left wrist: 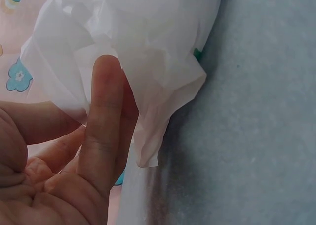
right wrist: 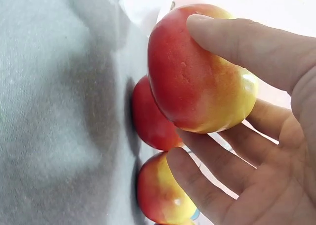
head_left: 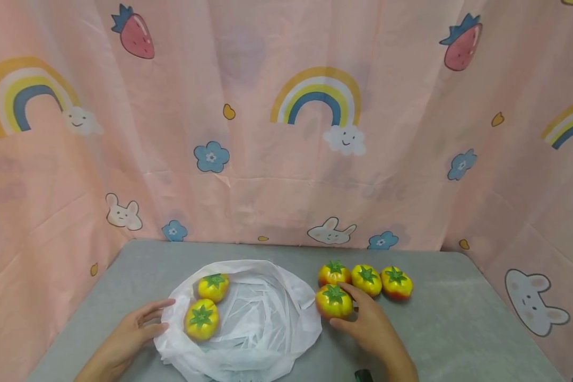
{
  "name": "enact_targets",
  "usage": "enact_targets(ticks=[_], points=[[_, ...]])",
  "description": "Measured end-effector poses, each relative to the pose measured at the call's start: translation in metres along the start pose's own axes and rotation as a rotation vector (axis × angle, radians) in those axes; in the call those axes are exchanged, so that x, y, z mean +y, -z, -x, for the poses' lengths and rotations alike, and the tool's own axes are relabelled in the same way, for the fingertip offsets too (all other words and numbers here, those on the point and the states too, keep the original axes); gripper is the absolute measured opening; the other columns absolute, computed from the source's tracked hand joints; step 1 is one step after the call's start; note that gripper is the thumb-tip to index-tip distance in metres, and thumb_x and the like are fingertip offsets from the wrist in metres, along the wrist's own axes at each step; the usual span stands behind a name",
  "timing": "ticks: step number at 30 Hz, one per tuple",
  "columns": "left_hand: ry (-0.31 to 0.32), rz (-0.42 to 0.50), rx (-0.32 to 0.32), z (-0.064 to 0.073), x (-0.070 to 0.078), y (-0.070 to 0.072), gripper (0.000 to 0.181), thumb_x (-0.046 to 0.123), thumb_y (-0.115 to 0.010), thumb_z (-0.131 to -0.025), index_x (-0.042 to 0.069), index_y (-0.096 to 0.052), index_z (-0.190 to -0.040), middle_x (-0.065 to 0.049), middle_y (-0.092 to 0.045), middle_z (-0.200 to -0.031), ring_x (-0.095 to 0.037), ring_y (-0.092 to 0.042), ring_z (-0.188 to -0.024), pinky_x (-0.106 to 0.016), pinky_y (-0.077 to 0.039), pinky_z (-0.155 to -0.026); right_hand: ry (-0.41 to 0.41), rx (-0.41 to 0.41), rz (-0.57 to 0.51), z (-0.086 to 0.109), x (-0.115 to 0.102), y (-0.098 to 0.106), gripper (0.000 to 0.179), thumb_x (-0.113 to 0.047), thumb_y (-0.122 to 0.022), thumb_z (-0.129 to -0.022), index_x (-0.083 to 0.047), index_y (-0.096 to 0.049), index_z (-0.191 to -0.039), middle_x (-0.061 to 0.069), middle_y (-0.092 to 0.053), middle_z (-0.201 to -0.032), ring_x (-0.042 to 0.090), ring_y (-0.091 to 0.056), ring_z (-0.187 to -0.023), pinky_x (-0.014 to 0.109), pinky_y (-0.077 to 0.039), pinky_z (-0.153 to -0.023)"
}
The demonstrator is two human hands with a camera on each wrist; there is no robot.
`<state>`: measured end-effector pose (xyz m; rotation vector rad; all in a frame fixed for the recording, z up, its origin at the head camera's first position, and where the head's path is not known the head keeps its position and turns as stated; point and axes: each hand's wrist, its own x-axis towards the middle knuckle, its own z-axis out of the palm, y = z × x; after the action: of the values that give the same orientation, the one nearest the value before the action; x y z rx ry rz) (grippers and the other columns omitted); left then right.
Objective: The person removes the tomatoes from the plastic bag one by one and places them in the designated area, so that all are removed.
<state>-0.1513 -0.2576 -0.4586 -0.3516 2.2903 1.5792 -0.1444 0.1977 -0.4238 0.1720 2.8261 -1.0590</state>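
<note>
A white plastic bag (head_left: 248,366) lies with its mouth spread open, two yellow-and-red tomatoes with green star-shaped tops inside: a rear one (head_left: 213,288) and a front one (head_left: 201,320). My left hand (head_left: 133,331) holds the bag's left rim between thumb and fingers; in the left wrist view the white film (left wrist: 163,62) passes behind the nearest digit. Just right of the bag, my right hand (head_left: 370,323) grips another tomato (head_left: 334,301) between thumb and fingers. In the right wrist view this tomato (right wrist: 197,76) shows a red underside, raised off the table.
Behind the right hand, three more tomatoes stand in a row: left (head_left: 334,273), middle (head_left: 366,280) and right (head_left: 397,284). A grey table (head_left: 458,329) carries everything. A pink patterned curtain (head_left: 286,201) hangs along its back and sides. A small dark object (head_left: 363,375) shows at the front edge.
</note>
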Motion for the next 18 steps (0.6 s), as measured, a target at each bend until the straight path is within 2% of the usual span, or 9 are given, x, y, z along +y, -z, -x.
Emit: enact_targets(ticks=[8,13,18], points=[[0.002,-0.005,0.002,0.003,0.002,0.0,0.066,0.013,-0.067,-0.091,0.009,-0.04,-0.151,-0.029,-0.044,-0.146,-0.03,-0.051,-0.118,-0.051,-0.052,-0.1,0.028,0.011,-0.002,-0.001,0.008,0.001,0.082,-0.031,-0.085,-0.076,-0.013,-0.047,-0.146,0.017,-0.045,-0.151,0.036,-0.052,-0.127,0.059,-0.046,-0.104],[0.006,-0.006,0.0,0.003,0.002,0.0,0.067,0.014,-0.068,-0.091,0.01,-0.04,-0.151,-0.029,-0.044,-0.146,-0.031,-0.05,-0.119,-0.053,-0.051,-0.101,0.014,0.002,-0.004,-0.004,0.014,0.001,0.083,-0.032,-0.085,-0.077,-0.012,-0.045,-0.148,0.018,-0.044,-0.153,0.039,-0.048,-0.132,0.063,-0.04,-0.108],[0.003,-0.012,0.001,0.002,0.001,0.001,0.066,0.013,-0.068,-0.091,0.01,-0.04,-0.151,-0.028,-0.045,-0.146,-0.029,-0.052,-0.117,-0.05,-0.053,-0.1,0.0,-0.011,-0.003,-0.007,0.019,0.0,0.084,-0.033,-0.084,-0.077,-0.011,-0.045,-0.148,0.02,-0.043,-0.153,0.041,-0.045,-0.134,0.065,-0.037,-0.11]])
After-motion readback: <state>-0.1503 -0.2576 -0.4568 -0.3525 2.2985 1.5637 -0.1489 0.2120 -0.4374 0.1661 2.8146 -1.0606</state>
